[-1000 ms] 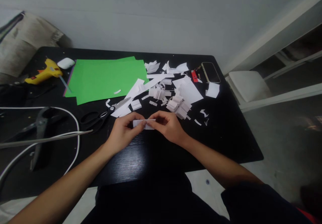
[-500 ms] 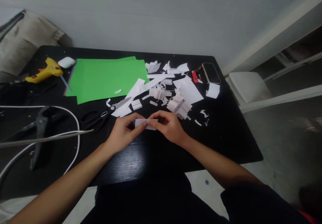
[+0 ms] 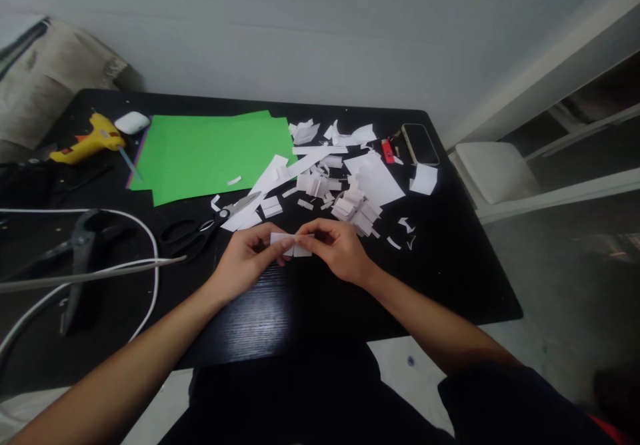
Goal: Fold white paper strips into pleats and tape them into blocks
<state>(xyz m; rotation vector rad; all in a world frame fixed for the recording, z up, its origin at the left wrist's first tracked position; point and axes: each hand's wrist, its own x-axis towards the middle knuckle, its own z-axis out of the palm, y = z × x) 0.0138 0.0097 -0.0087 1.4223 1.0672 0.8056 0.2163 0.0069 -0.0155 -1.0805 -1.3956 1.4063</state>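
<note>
Between my two hands is a small piece of white paper (image 3: 303,250), held above the near part of the black table. My left hand (image 3: 250,255) pinches its left side, thumb on top. My right hand (image 3: 337,248) grips the right side between thumb and fingers. A dark line runs down the middle of the paper; I cannot tell whether it is a cut, a fold or a gap. Just beyond my right hand lies a pile of small folded white paper pieces (image 3: 356,210). Black-handled scissors (image 3: 200,228) rest left of my left hand, blades over white paper strips (image 3: 245,217).
Green sheets (image 3: 215,155) lie at the back left, beside a yellow glue gun (image 3: 97,142) and a white case (image 3: 132,122). White cables (image 3: 156,265) loop over pliers-like tool (image 3: 80,258) at left. A red lighter (image 3: 387,152) and phone (image 3: 420,144) lie at the back right.
My left fingers have shifted along the paper, and a dark line now shows in its middle. Both hands stay in nearly the same place.
</note>
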